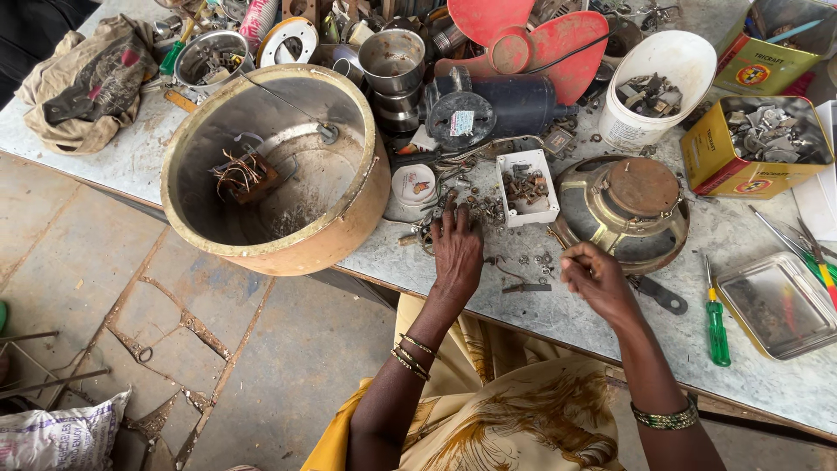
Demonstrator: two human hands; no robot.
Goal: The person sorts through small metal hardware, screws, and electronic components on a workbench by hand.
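Observation:
My left hand [457, 253] lies flat on the grey worktable [131, 157], fingers spread over a scatter of small screws and nuts [484, 208]. Just beyond it stands a small white plastic box [527, 187] holding several rusty bits. My right hand [595, 277] is curled, fingertips pinched together as if on a tiny part I cannot make out, next to a round brass-coloured motor housing [624, 209]. A small dark metal piece [526, 287] rests between the two hands.
A large cream round casing [277, 166] with copper wiring inside overhangs the table's front edge. Behind are a red fan blade [540, 39], black motor [497, 105], white bucket [654, 87], yellow tins [754, 144]. A green screwdriver [716, 318] and steel tray [776, 305] sit right.

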